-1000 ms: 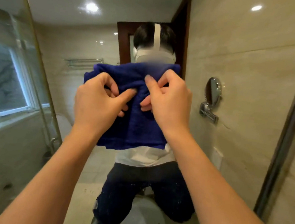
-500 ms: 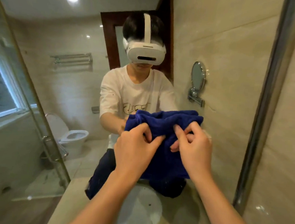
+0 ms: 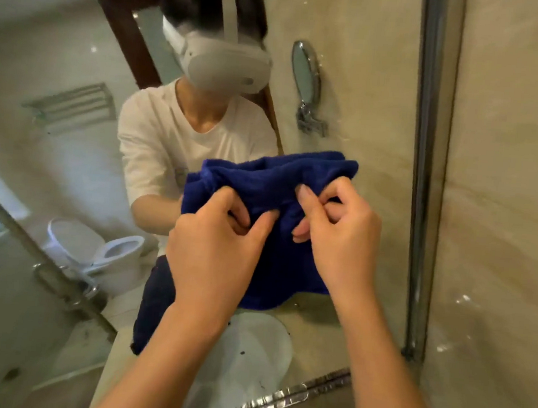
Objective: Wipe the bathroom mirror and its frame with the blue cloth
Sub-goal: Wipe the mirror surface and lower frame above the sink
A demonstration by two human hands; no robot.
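The blue cloth [image 3: 282, 185] is bunched against the lower right part of the bathroom mirror [image 3: 363, 82]. My left hand [image 3: 215, 248] pinches its left side and my right hand [image 3: 336, 235] pinches its upper right edge. Both hands press the cloth to the glass. The mirror's metal frame [image 3: 425, 152] runs vertically just right of my right hand, and its bottom strip [image 3: 293, 398] slants under my forearms. The mirror reflects a person in a white shirt wearing a white headset.
Beige tiled wall [image 3: 506, 192] lies right of the frame. Reflected in the mirror are a round shaving mirror on a wall arm [image 3: 306, 83], a toilet [image 3: 106, 261], a towel rack [image 3: 71, 102], a glass shower door handle [image 3: 68, 284] and a white basin [image 3: 248, 348].
Both hands and the cloth came down the glass from head height to the lower right of the mirror. My view dropped and tilted, bringing the frame's bottom corner closer.
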